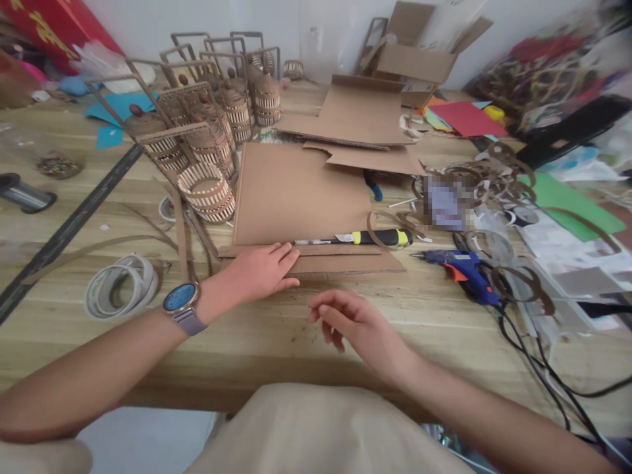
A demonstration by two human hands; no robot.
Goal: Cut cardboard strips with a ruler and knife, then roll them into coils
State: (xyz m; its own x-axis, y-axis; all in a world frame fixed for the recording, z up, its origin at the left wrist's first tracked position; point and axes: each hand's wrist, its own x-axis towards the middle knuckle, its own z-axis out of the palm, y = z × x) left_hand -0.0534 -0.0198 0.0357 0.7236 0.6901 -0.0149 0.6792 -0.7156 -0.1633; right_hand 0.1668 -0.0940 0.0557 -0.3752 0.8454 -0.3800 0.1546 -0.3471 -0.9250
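Cardboard sheet held down by the left hand at the middle of the bench

The cardboard sheet is laid flat between the front and back edges of the bench, and its near edge is bordered by narrow cardboard strips. The left hand is placed palm down on these strips, toward their left end, with the fingers stretched out and not wrapped around anything. The right hand is held in front of the strips, nearer the bench's front edge; its fingers are loosely bent, in no grip.

A yellow-and-black cutter is laid along the sheet's near edge, its metal end pointed toward the left hand's fingertips. Beyond the sheet's far edge, cut cardboard pieces are stacked. To its left, slatted baskets are grouped, some fitted with tall frames; rolls of white tape are set nearer the front edge. To the right of the cutter, a blue glue gun is laid on its side, with curled brown strips heaped beyond it.
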